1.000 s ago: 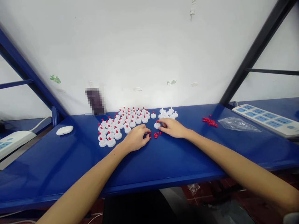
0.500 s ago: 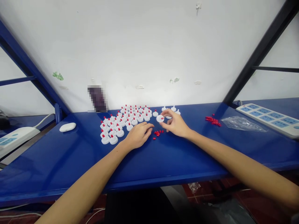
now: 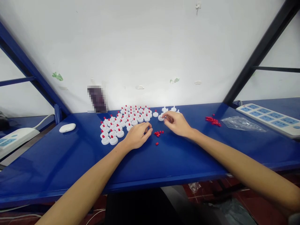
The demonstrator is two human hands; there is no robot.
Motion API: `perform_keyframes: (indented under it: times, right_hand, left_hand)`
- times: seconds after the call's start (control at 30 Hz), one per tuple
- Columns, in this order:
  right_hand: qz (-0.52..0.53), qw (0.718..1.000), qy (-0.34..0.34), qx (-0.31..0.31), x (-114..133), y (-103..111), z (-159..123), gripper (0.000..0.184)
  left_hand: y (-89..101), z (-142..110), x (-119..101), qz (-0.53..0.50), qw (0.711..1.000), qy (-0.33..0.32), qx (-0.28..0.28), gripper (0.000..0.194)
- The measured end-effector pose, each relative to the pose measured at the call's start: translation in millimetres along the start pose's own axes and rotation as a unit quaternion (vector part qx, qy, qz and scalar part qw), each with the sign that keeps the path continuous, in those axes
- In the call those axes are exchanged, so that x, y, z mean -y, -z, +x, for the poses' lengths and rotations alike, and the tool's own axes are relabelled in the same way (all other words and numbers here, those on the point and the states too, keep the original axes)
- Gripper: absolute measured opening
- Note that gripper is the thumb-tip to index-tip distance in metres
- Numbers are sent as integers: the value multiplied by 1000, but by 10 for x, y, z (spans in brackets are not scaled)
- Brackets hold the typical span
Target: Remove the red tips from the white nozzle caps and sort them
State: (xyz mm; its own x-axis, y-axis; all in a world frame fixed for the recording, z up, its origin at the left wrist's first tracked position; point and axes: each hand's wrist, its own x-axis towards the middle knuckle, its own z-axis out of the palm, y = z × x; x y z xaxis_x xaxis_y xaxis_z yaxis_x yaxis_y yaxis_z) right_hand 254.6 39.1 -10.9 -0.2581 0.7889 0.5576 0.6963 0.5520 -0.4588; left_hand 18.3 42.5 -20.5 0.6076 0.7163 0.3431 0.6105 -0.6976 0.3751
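Observation:
On the blue table (image 3: 70, 162) stand several white caps with red tips (image 3: 124, 122) in rows. My left hand (image 3: 137, 135) rests curled on the table just right of them, fingers closed; what they hold is hidden. My right hand (image 3: 177, 123) pinches a white cap (image 3: 160, 117) against the table beside the rows. A small heap of loose red pieces (image 3: 158, 133) lies between my hands, and one red piece (image 3: 157, 143) lies apart, nearer to me. A few plain white caps (image 3: 169, 109) stand behind my right hand.
A second heap of red pieces (image 3: 212, 121) and a clear plastic bag (image 3: 241, 123) lie to the right, with a power strip (image 3: 267, 119) beyond. A white oval object (image 3: 67, 127) and another power strip (image 3: 14, 140) sit left. Slanted frame bars (image 3: 257, 51) rise at both sides.
My right hand lifted a white cap, then set it down at the end of the rows. A single red piece now lies apart, nearer to me. My left hand curled tighter.

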Motion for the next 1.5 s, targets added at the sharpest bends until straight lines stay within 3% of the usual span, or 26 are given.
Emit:
perform_keyframes:
  times: [0.1, 0.23, 0.3, 0.43, 0.53, 0.73, 0.83, 0.97, 1.1, 1.37, 1.5]
  right_hand:
    - [-57, 998, -26, 12, -117, 19, 17, 23]
    - [-118, 985, -52, 118, -201, -30, -1, 45]
    - [-139, 978, -45, 152, -203, -57, -6, 53]
    - [-155, 973, -28, 171, -199, -76, 17, 50]
    - [-160, 971, -24, 176, -216, -79, 39, 49]
    - [-190, 966, -19, 177, -219, -101, 63, 55]
    - [-205, 962, -16, 180, -213, -102, 74, 50]
    - [-190, 971, -9, 145, -220, -83, 65, 36]
    - [-180, 977, -8, 113, -230, -77, 33, 33]
    - [-197, 974, -36, 106, -254, -136, 23, 57]
    - [-194, 973, -58, 110, -278, -148, 26, 55]
  left_hand:
    - [30, -8, -7, -8, 1000, -6, 12, 24]
    - [58, -25, -58, -25, 998, -30, 40, 26]
    - [47, -30, -89, -20, 997, -49, 54, 36]
    - [-12, -24, -140, -1, 992, -87, 89, 58]
    - [-44, -9, -157, 8, 992, -85, 93, 63]
    - [-43, 12, -157, 16, 993, -74, 89, 52]
    - [-53, 10, -141, 21, 993, -78, 89, 47]
    - [-61, 0, -116, 25, 993, -77, 89, 42]
    - [-50, -8, -112, 29, 992, -72, 96, 39]
    - [-63, -9, -90, 29, 992, -77, 96, 36]
    - [-57, -16, -88, 21, 992, -85, 96, 35]
